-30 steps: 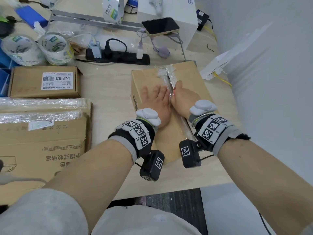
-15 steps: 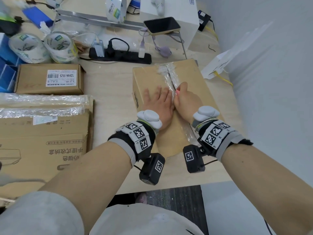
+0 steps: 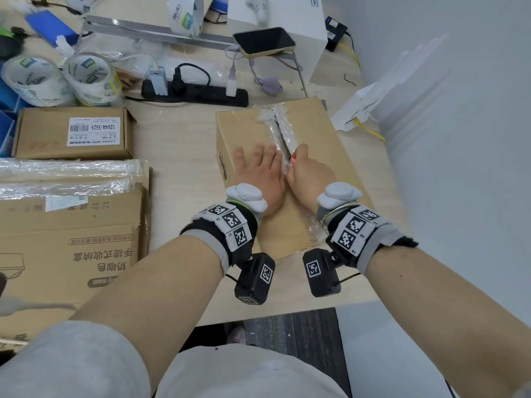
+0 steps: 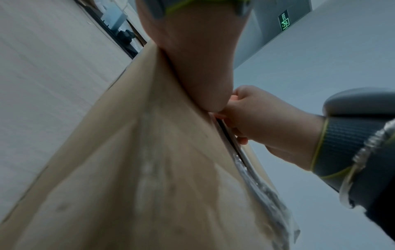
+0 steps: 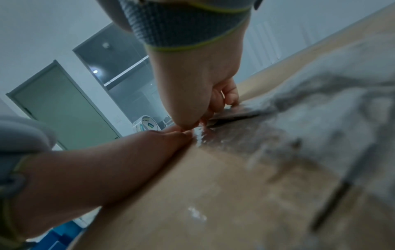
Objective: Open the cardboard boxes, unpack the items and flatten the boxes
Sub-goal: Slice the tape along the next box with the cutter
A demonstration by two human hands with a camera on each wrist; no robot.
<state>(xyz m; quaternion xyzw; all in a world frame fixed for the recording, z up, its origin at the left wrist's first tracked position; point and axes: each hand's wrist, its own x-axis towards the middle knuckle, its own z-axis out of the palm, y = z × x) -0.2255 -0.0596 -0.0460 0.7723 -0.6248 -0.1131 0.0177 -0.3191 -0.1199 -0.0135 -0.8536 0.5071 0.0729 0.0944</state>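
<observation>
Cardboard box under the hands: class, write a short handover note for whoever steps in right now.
Left hand: flat on the cardboard box, fingers straight, steadying it.
Right hand: curled grip at the centre seam; whether it holds a tool cannot be told.
Done: clear tape split along the seam's far half.
Left: split the near tape, open the flaps, unpack, flatten. Two more boxes wait at left.

Head looks down; wrist views sit close, sharing the box seam (image 3: 283,139).
</observation>
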